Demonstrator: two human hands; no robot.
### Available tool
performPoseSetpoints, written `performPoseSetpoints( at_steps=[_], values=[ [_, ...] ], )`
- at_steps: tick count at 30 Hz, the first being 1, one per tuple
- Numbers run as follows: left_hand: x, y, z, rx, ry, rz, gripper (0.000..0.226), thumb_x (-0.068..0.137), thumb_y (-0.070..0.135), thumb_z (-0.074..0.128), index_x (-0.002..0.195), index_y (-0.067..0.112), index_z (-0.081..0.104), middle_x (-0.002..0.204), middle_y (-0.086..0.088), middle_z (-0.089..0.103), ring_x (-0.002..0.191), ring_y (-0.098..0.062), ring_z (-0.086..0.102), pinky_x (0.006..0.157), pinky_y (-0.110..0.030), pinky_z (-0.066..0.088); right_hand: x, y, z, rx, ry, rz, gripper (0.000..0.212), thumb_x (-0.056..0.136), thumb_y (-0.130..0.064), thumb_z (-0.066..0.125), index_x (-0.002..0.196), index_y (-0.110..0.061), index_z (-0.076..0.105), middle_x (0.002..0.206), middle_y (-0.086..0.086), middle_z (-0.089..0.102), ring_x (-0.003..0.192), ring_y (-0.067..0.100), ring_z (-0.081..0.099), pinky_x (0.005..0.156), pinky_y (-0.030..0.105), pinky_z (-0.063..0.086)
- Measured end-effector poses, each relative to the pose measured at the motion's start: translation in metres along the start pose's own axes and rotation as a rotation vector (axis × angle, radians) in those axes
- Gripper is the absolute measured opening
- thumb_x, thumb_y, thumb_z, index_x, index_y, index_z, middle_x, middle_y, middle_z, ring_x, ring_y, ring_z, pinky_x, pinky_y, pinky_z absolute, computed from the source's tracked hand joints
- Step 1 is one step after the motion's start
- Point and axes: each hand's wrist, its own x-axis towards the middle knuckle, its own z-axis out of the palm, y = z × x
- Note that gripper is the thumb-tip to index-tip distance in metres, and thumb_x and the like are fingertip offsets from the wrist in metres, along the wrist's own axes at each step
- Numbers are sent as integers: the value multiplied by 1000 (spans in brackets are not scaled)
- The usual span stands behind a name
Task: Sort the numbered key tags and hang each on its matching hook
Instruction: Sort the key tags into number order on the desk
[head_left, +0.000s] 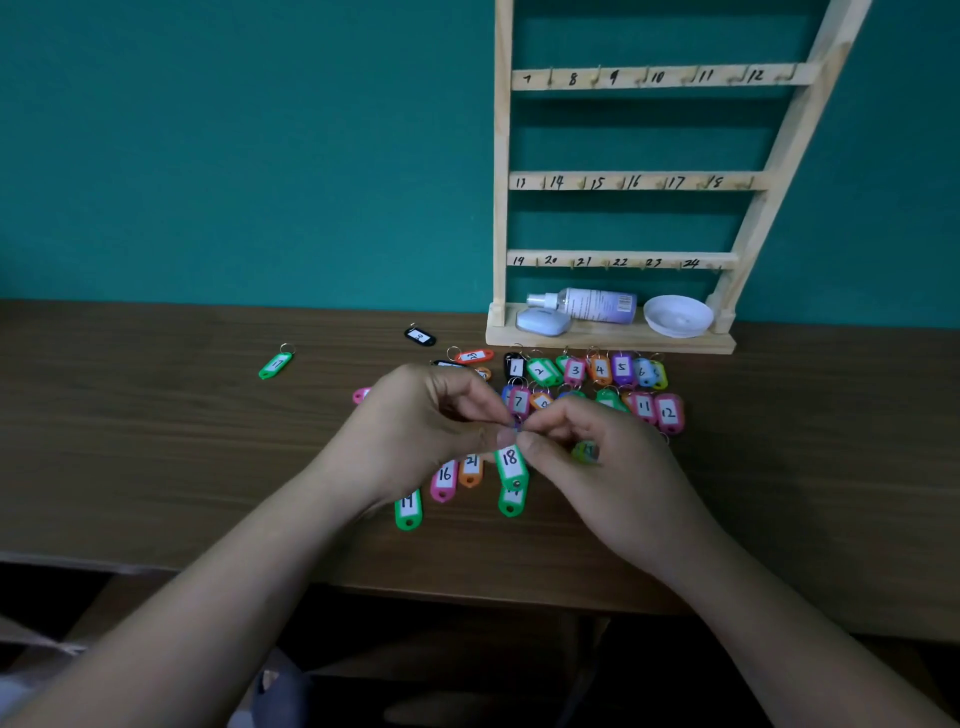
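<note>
My left hand (415, 426) and my right hand (597, 457) meet above the table, both pinching the ring end of a green tag marked 18 (510, 465), which hangs down between them. Under my hands lie a pink tag 16 (444, 480), an orange tag 21 (470, 470) and a green tag 14 (408, 509). Several tags numbered 1 to 12 lie in two rows (597, 384) in front of the wooden hook rack (623, 182). The rack's numbered hooks, 7 to 24, hang bare.
A green tag 17 (276, 364) and a black tag (420, 336) lie apart at the left. On the rack's base stand a spray bottle (587, 304), a pale case (543, 320) and a white bowl (678, 315). The table's front edge (467, 592) is near me.
</note>
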Motion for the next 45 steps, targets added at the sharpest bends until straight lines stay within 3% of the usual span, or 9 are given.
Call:
performPoseSetpoints(
  at_steps=[7,9,15,18,24,33,37,42,45],
  values=[
    [-2,1,9,11,46,34,11,86,23,88,91,27,80,85,-1,80,78,-21,78,75,-36,64,3,7,-8,90,-49,9,14,93,-19,82,101,-30,77,89,-18,77,86,-2,72,74,8,49],
    [-3,2,10,-4,19,39,11,87,20,87,94,25,79,86,0,81,81,-17,79,76,-32,63,5,11,-16,101,-82,46,14,92,-22,83,99,-32,77,89,-15,78,86,0,73,74,14,51],
    [-1,2,6,136,24,59,8,88,28,85,93,31,79,87,8,80,82,-11,77,83,-40,62,12,31,-68,56,-32,229,10,89,-27,86,93,-32,79,83,-8,80,72,7,73,73,37,56],
    [0,-1,0,194,30,68,10,89,33,84,93,39,78,85,11,79,76,-5,74,74,-31,57,11,41,-91,-13,4,295,9,89,-27,86,94,-29,79,82,-9,80,69,9,75,70,34,55],
    [3,-8,-9,265,15,50,10,88,36,84,93,41,77,85,13,78,74,-5,74,82,-43,61,8,56,-110,-122,36,366,9,89,-26,86,93,-28,77,79,-8,80,69,9,74,66,32,51],
    [3,-5,-13,330,2,31,10,88,36,83,90,42,75,82,15,78,73,-3,73,76,-31,55,9,68,-116,-249,-7,410,11,87,-30,87,90,-31,76,76,-14,77,65,4,73,64,32,50],
    [2,-1,-19,348,-3,1,7,89,31,83,89,36,77,81,13,78,75,-5,73,80,-31,55,9,67,-114,-309,-36,431,8,92,-34,83,92,-33,75,75,-15,77,70,5,72,70,38,58],
    [0,0,-32,357,-16,-5,14,90,27,83,89,40,76,79,12,78,72,-4,72,76,-20,53,7,60,-109,-327,79,329,10,97,-37,75,87,-36,73,72,-18,74,70,-4,68,63,31,49],
    [0,-3,-42,376,-40,-45,12,90,28,82,91,39,77,80,10,77,77,-9,72,83,-32,55,5,52,-93,-278,113,230,10,96,-37,75,87,-38,72,74,-14,74,70,1,69,64,32,52]
  ],
)
